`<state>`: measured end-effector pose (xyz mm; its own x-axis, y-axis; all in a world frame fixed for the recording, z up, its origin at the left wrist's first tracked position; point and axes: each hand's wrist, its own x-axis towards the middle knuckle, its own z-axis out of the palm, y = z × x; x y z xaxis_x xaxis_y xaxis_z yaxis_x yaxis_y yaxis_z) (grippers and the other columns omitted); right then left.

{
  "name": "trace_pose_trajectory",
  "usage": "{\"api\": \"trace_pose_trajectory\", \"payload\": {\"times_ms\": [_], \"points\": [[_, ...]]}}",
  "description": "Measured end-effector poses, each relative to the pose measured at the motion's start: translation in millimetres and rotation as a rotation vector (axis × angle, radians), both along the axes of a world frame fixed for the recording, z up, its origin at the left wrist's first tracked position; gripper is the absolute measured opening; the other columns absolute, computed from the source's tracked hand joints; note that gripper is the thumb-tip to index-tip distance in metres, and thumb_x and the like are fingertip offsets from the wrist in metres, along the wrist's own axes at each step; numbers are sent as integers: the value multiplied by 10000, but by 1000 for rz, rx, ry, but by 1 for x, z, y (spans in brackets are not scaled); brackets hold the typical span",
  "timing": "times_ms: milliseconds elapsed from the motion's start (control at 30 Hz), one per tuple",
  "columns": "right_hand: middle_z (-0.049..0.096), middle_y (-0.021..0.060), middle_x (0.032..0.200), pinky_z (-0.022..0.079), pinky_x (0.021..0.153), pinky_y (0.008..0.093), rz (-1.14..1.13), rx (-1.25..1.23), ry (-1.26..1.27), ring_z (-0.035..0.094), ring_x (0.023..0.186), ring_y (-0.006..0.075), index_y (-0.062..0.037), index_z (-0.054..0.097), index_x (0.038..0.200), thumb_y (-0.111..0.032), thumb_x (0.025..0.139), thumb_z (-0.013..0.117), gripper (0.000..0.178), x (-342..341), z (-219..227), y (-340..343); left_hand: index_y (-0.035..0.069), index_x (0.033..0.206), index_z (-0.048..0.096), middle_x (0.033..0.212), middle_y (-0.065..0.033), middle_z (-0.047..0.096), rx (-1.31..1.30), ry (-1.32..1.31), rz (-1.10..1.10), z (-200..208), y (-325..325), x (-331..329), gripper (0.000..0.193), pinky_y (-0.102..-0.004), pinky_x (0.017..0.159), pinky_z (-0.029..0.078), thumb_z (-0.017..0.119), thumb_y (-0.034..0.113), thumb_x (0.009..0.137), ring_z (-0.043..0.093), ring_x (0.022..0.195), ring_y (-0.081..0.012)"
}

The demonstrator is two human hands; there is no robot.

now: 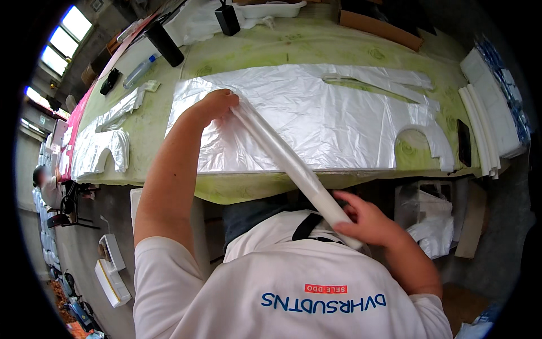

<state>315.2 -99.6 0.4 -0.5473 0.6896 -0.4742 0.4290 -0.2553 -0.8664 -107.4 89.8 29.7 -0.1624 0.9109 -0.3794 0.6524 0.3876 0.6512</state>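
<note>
A long, narrow roll of translucent plastic film [288,164] slants from the table toward my body. My left hand [219,106] is closed around its far upper end. Near my waist my right hand [364,217] grips the lower end, thumb and fingers on either side. Beneath the roll's upper part, a stack of thin silvery-white plastic aprons [316,118] lies flat and wrinkled along the table's front edge. At its right end are a rounded cutout and long straps.
Left on the green patterned tablecloth [271,48] lies another folded plastic apron stack [101,150]. Beyond it are a clear bottle [138,72] and a black cylinder [165,45]. A dark phone [463,141] and white rolls [480,130] lie right. A cardboard box [381,28] stands far right.
</note>
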Motion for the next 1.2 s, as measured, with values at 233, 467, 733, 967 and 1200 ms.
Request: {"api": "trace_pose_trajectory", "payload": {"times_ms": [233,467,733,967,1200], "points": [[691,141,1140,534,912,347,97,-84,-393,674,1025,227,-26,598,1304,-169,743,846,630,134,5,-73,34,1124,674,1168,-145,659,101,606,-419,-16,24,-38,383,-402,884,522,594,338,905,632,1054,-294],[673,110,1103,529,901,343,-232,2,-303,649,1018,193,-36,582,1261,-64,743,798,562,139,10,-81,55,1373,519,1414,-222,498,367,232,123,-5,12,7,544,-442,1076,435,650,232,876,489,1286,-412],[651,91,1171,489,985,338,-62,486,-175,612,1101,185,-28,591,1273,-74,788,778,522,69,42,30,44,1483,436,1572,-200,353,823,399,-714,-38,-140,63,878,-556,1238,180,788,463,797,250,1495,-437],[652,137,1193,476,1008,404,318,998,-407,592,1123,341,-57,622,1266,-176,793,755,506,-34,56,149,120,1417,543,1427,-64,546,813,363,-773,-51,-178,69,740,-516,1191,322,774,123,715,456,1392,-305],[636,126,1249,433,1050,444,-36,1181,-595,537,1195,349,-114,639,1261,-233,803,740,483,-67,14,217,200,1228,707,1318,-36,612,961,316,-644,-59,-173,81,599,-497,1129,382,731,29,654,546,1259,-287]]}}
